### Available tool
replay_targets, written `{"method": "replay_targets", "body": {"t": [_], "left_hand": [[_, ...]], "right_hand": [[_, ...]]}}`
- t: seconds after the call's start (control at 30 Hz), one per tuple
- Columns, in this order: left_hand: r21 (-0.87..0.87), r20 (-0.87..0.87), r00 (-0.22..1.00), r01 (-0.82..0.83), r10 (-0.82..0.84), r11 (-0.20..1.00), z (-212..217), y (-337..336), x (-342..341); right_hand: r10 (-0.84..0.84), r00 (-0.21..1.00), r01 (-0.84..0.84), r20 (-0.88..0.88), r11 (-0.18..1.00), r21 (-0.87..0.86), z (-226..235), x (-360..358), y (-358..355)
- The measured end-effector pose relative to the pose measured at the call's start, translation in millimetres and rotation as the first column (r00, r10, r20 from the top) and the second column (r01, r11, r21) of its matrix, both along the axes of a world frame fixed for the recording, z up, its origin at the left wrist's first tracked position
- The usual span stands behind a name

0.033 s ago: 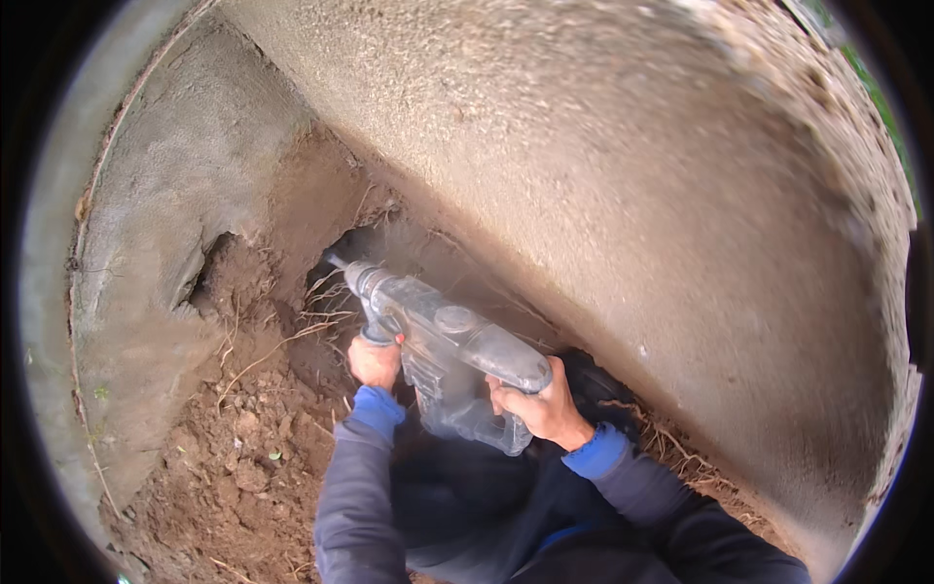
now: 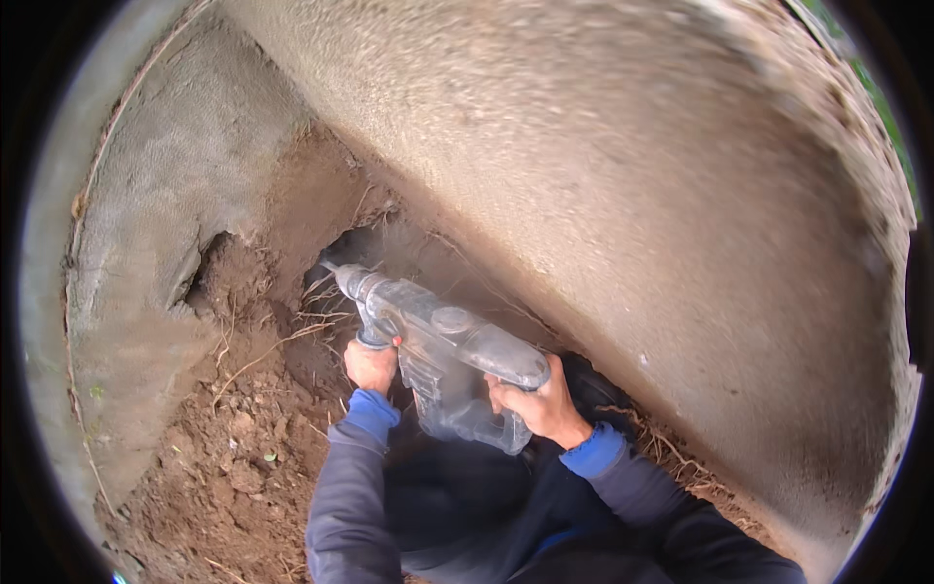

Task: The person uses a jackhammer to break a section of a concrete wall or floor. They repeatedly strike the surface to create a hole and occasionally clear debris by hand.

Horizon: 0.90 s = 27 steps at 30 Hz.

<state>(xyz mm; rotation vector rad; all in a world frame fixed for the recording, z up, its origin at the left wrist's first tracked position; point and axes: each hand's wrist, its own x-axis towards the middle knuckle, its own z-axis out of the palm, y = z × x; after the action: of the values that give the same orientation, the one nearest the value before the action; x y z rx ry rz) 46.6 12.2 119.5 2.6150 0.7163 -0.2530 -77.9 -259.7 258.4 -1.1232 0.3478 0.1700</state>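
Note:
A dusty grey rotary hammer drill (image 2: 457, 336) lies across my two hands, its bit pointing to the upper left. My left hand (image 2: 372, 364) is wrapped round the side handle near the front. At the back, my right hand (image 2: 547, 404) grips the rear handle, its fingers near the trigger. The tip of the bit (image 2: 331, 266) reaches the edge of a dark hollow (image 2: 362, 243) in the soil, where the exact contact cannot be made out. Thin roots (image 2: 319, 316) hang just beside the front of the tool.
A rough concrete wall (image 2: 623, 214) runs diagonally along the right. Another grey concrete face (image 2: 185, 127) stands at the left, with a broken gap (image 2: 206, 268) low in it. Loose brown soil (image 2: 243, 467) is heaped at the lower left. More roots (image 2: 681, 457) lie along the wall's foot.
The left hand and forearm sit very slightly farther left and the drill's front has shifted a little the same way. Both grips are the same.

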Motion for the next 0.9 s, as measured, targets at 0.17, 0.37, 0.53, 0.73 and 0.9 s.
{"method": "replay_targets", "body": {"t": [0.17,0.37,0.53,0.73,0.9], "left_hand": [[-0.093,0.151,0.982,-0.1,0.114,0.991,-11,50,39],[-0.34,0.119,0.991,0.09,-0.052,0.936,-64,59,20],[-0.665,0.106,0.987,-0.019,0.12,0.746,-90,26,-36],[-0.983,0.136,0.924,0.08,0.357,0.166,-73,3,-66],[-0.923,-0.334,0.847,-0.205,0.413,-0.326,-93,10,-51]], "right_hand": [[0.085,0.994,-0.073,0.07,0.985,-0.158,2,49,61],[0.042,0.99,-0.061,-0.137,0.989,-0.133,8,31,60],[0.179,0.983,-0.184,-0.045,0.952,-0.246,21,0,29],[0.392,0.89,-0.234,0.233,0.831,-0.505,58,-10,-10],[0.488,0.797,-0.233,0.356,0.792,-0.565,61,11,-23]]}}
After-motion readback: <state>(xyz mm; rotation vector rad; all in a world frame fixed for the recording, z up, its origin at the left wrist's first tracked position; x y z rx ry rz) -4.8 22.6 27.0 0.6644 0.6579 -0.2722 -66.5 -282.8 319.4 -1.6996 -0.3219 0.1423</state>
